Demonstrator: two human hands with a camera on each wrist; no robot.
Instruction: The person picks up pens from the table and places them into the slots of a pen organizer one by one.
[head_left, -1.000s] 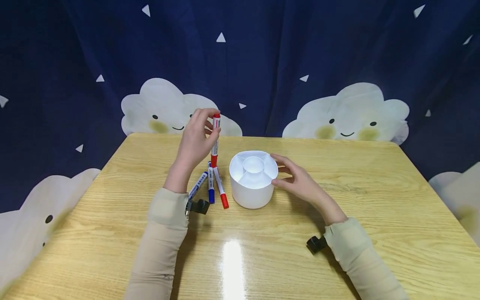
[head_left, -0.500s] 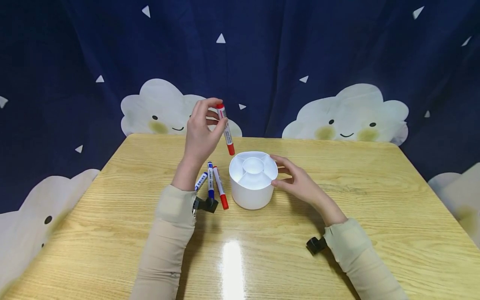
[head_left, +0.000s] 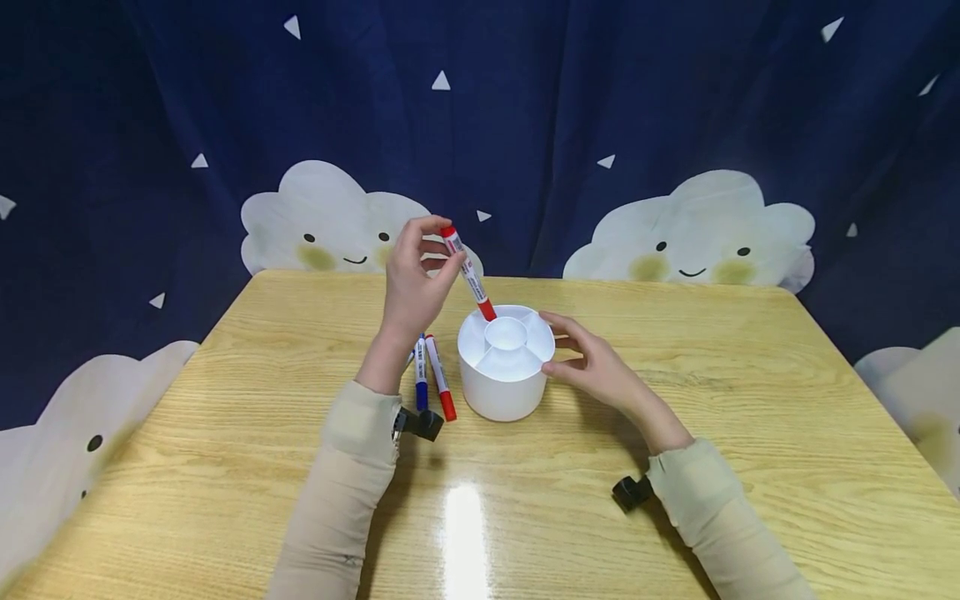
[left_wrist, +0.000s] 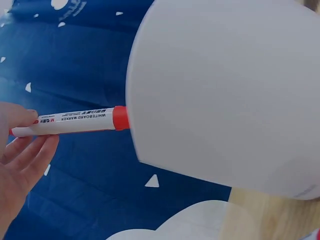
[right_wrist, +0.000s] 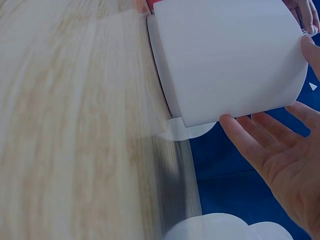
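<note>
My left hand (head_left: 418, 279) pinches a red-capped whiteboard marker (head_left: 470, 271) near its upper end. The marker tilts down to the right, its lower red end at the rear-left opening of a white round pen holder (head_left: 504, 392). In the left wrist view the holder's wall hides the tip of that end. The holder has a round middle cup and several compartments around it. My right hand (head_left: 596, 362) holds the holder's right side between thumb and fingers; in the right wrist view, the fingertips (right_wrist: 227, 120) touch its wall.
Left of the holder lie a red marker (head_left: 441, 379) and a blue marker (head_left: 421, 375) on the wooden table (head_left: 570, 508). Another blue marker is mostly hidden behind my left wrist. A dark blue curtain (head_left: 510, 125) with clouds hangs behind the table.
My left hand has carried the red marker rightward, first up and then down to the holder's opening, tilting it from nearly upright. The right hand and the holder have stayed in place.
</note>
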